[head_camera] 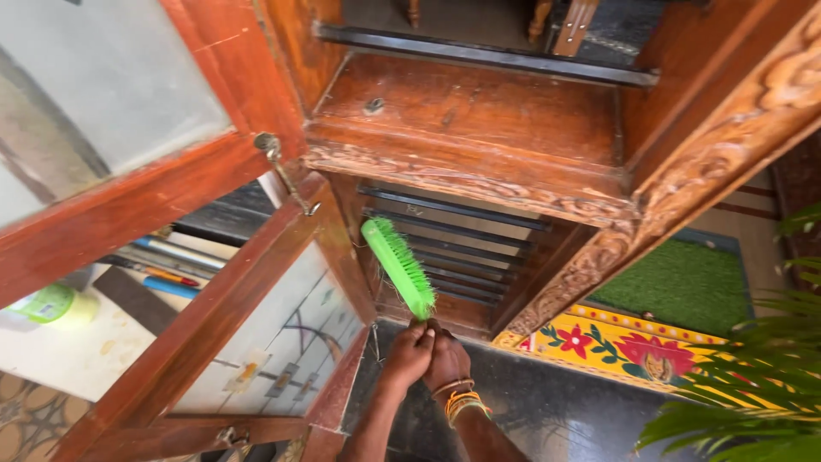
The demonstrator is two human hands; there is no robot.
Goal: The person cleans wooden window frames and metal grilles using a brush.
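Observation:
A bright green brush [398, 264] with green bristles points up and to the left, its head against the dark horizontal bars [462, 248] of a wooden window frame [479, 162]. My left hand [408, 352] and my right hand [448, 361] are clasped together on the brush's lower end. The right wrist wears orange and gold bangles [463, 400]. Both hands sit just above a dark polished stone ledge [547, 411].
An open wooden shutter with frosted glass panes [282, 334] and a metal hook latch [286, 175] stands on the left. A carved wooden post [710, 154] is on the right. Below lie a green mat [684, 287], a yellow floral painted floor [624, 351] and plant leaves [761, 385].

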